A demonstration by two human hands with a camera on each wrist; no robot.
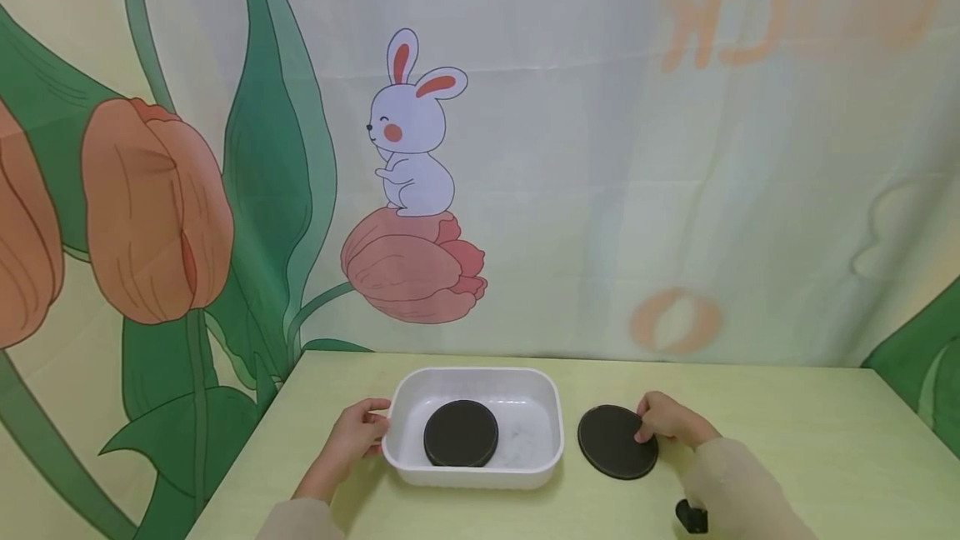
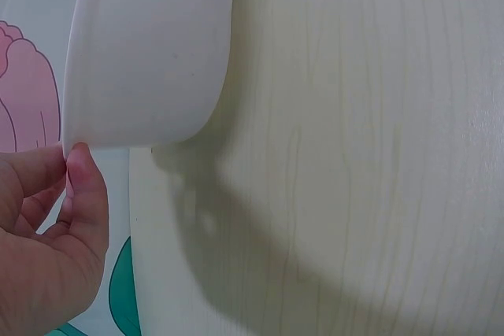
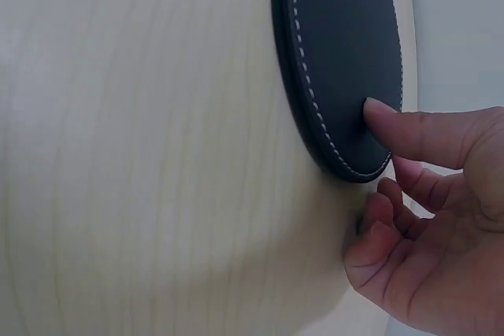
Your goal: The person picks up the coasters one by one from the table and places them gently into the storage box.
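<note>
A white rectangular plastic tub point(image 1: 474, 478) stands on the table, its left rim pinched between the thumb and fingers of my left hand point(image 1: 354, 435). Inside it, toward the left, is a round black coaster point(image 1: 461, 433). To the right of the tub, a second round black coaster point(image 1: 613, 445) has its right edge pinched by my right hand point(image 1: 667, 418). The right wrist view shows white stitching along this coaster point(image 3: 340, 53), with the thumb on its top face and the other fingers curled at and below the edge.
The pale wood-grain table point(image 1: 810, 440) reaches back to a hanging cloth point(image 1: 570, 190) printed with tulips and a rabbit. A small black object point(image 1: 691, 517) shows beside the right sleeve point(image 1: 738, 486), near the front.
</note>
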